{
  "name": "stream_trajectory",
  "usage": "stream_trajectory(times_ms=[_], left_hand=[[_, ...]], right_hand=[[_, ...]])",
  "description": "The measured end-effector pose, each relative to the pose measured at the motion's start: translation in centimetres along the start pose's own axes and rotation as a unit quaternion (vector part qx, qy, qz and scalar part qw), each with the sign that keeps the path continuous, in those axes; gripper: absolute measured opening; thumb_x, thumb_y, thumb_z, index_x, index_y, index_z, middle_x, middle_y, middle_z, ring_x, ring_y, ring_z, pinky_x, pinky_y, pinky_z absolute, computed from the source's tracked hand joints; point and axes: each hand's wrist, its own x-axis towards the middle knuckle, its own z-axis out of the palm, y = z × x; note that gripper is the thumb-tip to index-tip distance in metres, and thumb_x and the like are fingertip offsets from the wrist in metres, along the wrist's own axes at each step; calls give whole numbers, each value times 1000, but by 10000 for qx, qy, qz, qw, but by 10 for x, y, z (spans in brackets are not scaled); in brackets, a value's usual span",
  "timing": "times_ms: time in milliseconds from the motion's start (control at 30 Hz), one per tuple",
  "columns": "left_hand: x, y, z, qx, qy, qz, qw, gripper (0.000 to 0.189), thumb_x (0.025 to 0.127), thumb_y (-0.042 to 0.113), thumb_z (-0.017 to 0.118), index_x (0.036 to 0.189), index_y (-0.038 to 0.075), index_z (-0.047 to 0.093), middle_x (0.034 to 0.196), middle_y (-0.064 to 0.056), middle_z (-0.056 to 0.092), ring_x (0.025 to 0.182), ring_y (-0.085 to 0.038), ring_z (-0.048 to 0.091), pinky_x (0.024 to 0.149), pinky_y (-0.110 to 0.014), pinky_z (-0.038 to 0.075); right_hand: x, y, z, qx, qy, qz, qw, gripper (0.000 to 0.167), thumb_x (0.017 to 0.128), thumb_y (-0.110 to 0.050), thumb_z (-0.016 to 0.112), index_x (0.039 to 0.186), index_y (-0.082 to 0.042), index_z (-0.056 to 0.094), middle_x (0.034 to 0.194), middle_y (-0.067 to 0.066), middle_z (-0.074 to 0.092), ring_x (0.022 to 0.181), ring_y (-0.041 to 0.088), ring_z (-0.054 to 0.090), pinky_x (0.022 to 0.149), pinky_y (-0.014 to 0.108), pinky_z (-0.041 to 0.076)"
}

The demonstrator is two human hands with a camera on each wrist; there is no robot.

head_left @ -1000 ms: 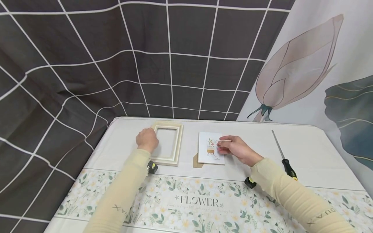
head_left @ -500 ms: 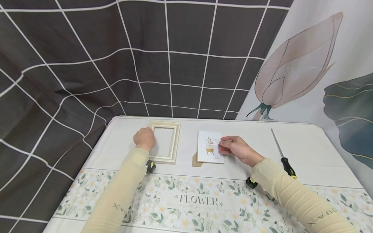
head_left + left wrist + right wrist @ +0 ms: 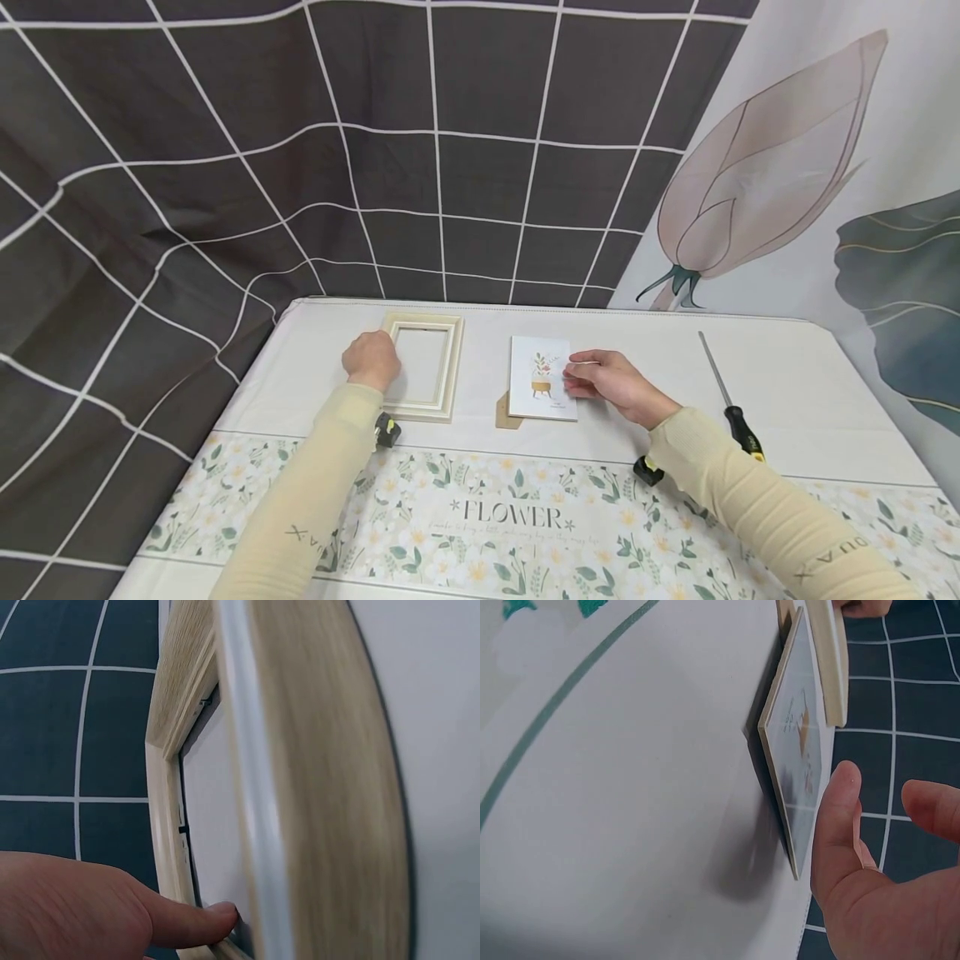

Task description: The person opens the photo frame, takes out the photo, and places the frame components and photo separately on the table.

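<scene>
My left hand (image 3: 371,360) grips the left side of a pale wooden picture frame (image 3: 450,367) on the table. In the left wrist view the thumb (image 3: 187,919) reaches over the inner edge of the frame. To the right lies a thin white board (image 3: 525,367) printed with a potted plant, slightly raised along its near edge. A brown piece (image 3: 507,414) sticks out from under its lower left corner. My right hand (image 3: 615,385) hovers at the board's right edge, thumb and fingers apart, holding nothing; the right wrist view shows a gap between fingers and board (image 3: 802,742).
A screwdriver (image 3: 742,429) with a black and yellow handle lies on the right of the table. A flower-printed tablecloth (image 3: 517,542) covers the table. Behind hang a dark grid curtain (image 3: 487,100) and a pale floral one (image 3: 787,183).
My left hand and the picture frame have shifted slightly left. My right hand has drawn a little to the right; the board stays about where it was.
</scene>
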Motion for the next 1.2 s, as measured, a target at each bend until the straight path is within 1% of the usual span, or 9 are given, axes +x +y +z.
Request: stream_trajectory(times_ms=[233,333,433,533,667,767,900,1067,1200], left_hand=[[0,-1,-2,78,-28,2,10000,24,91,5,58,100,-14,68,77,-23,66,71,-32,69,63,-42,59],[0,4,-3,303,267,43,9992,33,95,12,59,108,-18,63,85,-25,66,77,-33,69,65,-43,60],[-1,16,-6,385,717,194,9965,52,97,23,62,125,-21,53,103,-30,63,92,-38,67,70,-46,61],[-4,34,-9,171,1018,621,9927,68,96,31,67,137,-19,44,121,-33,57,109,-42,61,81,-49,59],[-10,61,-8,-249,1092,1558,9814,74,95,36,68,142,-14,42,136,-32,51,124,-43,53,97,-51,52],[-16,80,-5,-421,823,2121,9729,76,96,40,68,146,-11,41,146,-29,46,134,-42,47,108,-51,44],[-24,99,4,-583,245,2588,9639,80,96,43,67,151,-7,37,155,-26,37,143,-41,35,118,-52,31],[-33,111,18,-605,-478,3155,9458,85,94,47,68,154,-3,33,160,-22,31,147,-37,31,120,-50,27],[-39,117,29,-578,-873,3415,9340,90,92,48,70,155,-3,31,161,-20,30,148,-33,30,120,-45,28]], right_hand=[[1,-1,-2,-104,75,-10,9999,47,104,-12,53,143,11,41,129,27,60,99,19,69,88,30,58],[1,-2,-2,-352,155,-99,9992,48,103,-14,54,142,11,43,130,26,60,104,23,68,93,34,57],[0,-3,-2,-707,274,-245,9968,47,102,-15,55,142,10,45,130,25,60,109,26,66,96,38,55],[0,-5,0,-1106,421,-397,9922,46,101,-15,56,139,9,48,127,23,60,109,28,63,95,40,54],[0,-7,3,-1650,567,-514,9833,47,99,-16,60,139,7,50,128,23,58,113,31,57,96,43,51],[0,-9,5,-2182,574,-619,9723,51,99,-19,62,142,5,49,138,27,53,126,38,51,104,50,45],[-1,-10,8,-2982,469,-862,9494,58,96,-21,66,145,3,47,149,31,42,139,47,39,113,59,35],[-1,-9,14,-3705,178,-1194,9209,70,91,-23,72,147,6,43,153,32,36,142,49,32,116,60,27],[-1,-8,18,-4101,-147,-1467,9001,76,90,-27,74,149,7,40,156,32,30,145,49,27,118,60,23]])
